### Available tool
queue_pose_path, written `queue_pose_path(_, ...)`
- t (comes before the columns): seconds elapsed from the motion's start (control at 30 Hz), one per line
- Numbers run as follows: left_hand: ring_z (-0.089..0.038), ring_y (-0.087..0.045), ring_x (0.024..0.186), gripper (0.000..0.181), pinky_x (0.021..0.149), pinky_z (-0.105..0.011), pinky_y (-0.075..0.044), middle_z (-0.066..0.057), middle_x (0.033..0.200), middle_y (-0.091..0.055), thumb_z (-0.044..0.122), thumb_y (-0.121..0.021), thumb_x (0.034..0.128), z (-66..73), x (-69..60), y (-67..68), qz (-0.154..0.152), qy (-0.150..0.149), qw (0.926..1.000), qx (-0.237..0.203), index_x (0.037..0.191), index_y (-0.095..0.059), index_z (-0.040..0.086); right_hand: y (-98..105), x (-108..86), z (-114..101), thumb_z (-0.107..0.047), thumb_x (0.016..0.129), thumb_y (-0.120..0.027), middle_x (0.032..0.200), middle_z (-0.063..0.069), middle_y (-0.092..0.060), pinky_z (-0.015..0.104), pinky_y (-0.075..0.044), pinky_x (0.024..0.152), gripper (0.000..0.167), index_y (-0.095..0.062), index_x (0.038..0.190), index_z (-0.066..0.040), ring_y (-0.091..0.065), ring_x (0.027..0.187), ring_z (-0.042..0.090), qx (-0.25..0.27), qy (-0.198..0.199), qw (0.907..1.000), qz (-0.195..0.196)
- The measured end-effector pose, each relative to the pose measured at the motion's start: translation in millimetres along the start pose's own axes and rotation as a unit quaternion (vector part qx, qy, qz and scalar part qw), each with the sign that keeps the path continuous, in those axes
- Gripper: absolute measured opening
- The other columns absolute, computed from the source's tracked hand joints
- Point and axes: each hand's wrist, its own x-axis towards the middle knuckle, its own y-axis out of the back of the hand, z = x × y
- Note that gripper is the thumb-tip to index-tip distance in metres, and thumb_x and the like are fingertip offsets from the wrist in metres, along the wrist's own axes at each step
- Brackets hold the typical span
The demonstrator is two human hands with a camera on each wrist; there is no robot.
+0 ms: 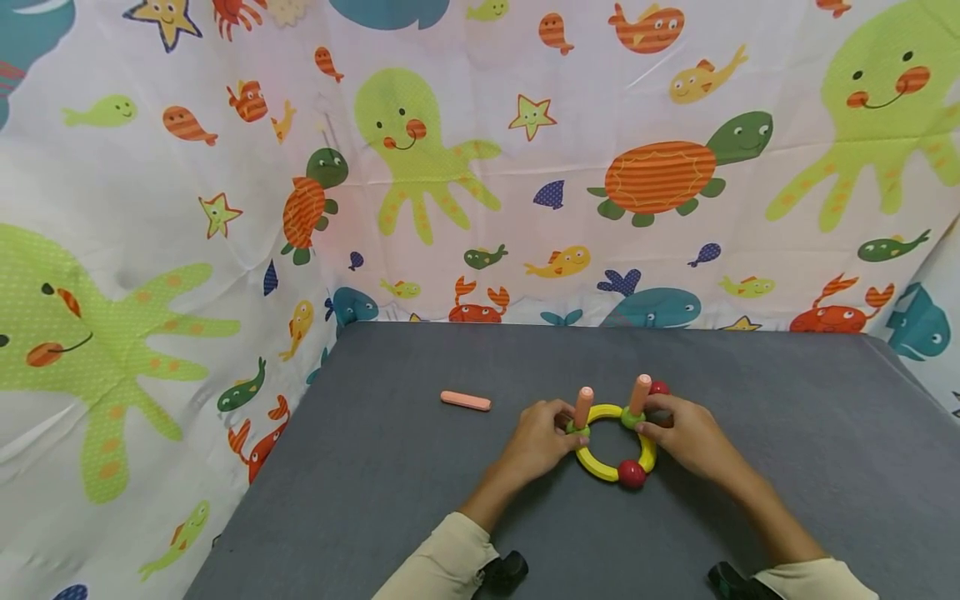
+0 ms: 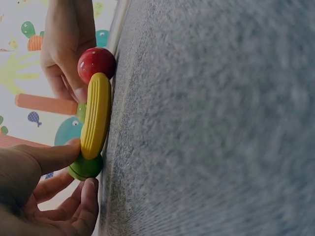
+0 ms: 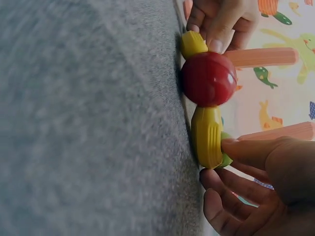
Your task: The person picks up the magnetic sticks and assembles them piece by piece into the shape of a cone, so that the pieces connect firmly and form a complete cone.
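Note:
A ring of curved yellow pieces joined by balls lies on the table, with a red ball at its near side. Thumb and fingers of my left hand pinch the left green ball, from which a peach ridged stick stands up. At the far right of the ring, my right hand pinches another green ball bearing a second upright peach stick. A further red ball shows behind the right fingers; I cannot tell whether it joins the ring.
A loose peach stick lies flat on the grey table, left of the ring. Behind and to the left hangs a white cloth printed with sea animals, meeting the table's back edge.

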Motion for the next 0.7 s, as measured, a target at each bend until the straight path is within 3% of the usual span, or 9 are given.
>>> queue_pose_path(0.2, -0.004, -0.062, 0.083, 0.032, 0.076, -0.021, -0.054, -0.005, 0.104, -0.070, 0.016, -0.088, 0.0889, -1.1, 4.1, 0.9, -0.008, 0.009, 0.9997, -0.020, 0.117, -0.076, 0.006, 1.2, -6.9, 1.8, -0.019, 0.093, -0.082, 0.112, 0.012, -0.076, 0.029, -0.055, 0.069, 0.030, -0.075, 0.119, -0.006, -0.072, 0.091, 0.025, 0.001, -0.010, 0.9999, 0.007)
queue_pose_path(0.47, -0.001, -0.066, 0.083, 0.030, 0.077, -0.019, -0.055, -0.003, 0.103, -0.075, 0.015, -0.089, 0.0877, -0.7, 12.5, -1.0, -0.005, 0.017, 0.9993, -0.033, 0.113, -0.076, 0.007, 6.6, -18.0, 3.0, -0.030, 0.092, -0.085, 0.108, 0.011, -0.077, 0.031, -0.053, 0.066, 0.040, -0.074, 0.122, -0.007, -0.070, 0.085, 0.019, -0.002, -0.027, 0.9993, -0.024)
queue_pose_path(0.7, -0.001, -0.067, 0.082, 0.025, 0.074, -0.017, -0.054, -0.002, 0.103, -0.079, 0.013, -0.087, 0.0891, 0.4, 24.8, -5.7, -0.010, 0.000, 1.0000, 0.000, 0.112, -0.079, 0.008, 10.8, -27.2, 0.4, -0.032, 0.092, -0.084, 0.104, 0.005, -0.077, 0.032, -0.053, 0.067, 0.035, -0.076, 0.119, -0.011, -0.067, 0.084, 0.016, -0.001, -0.033, 0.9977, -0.059)
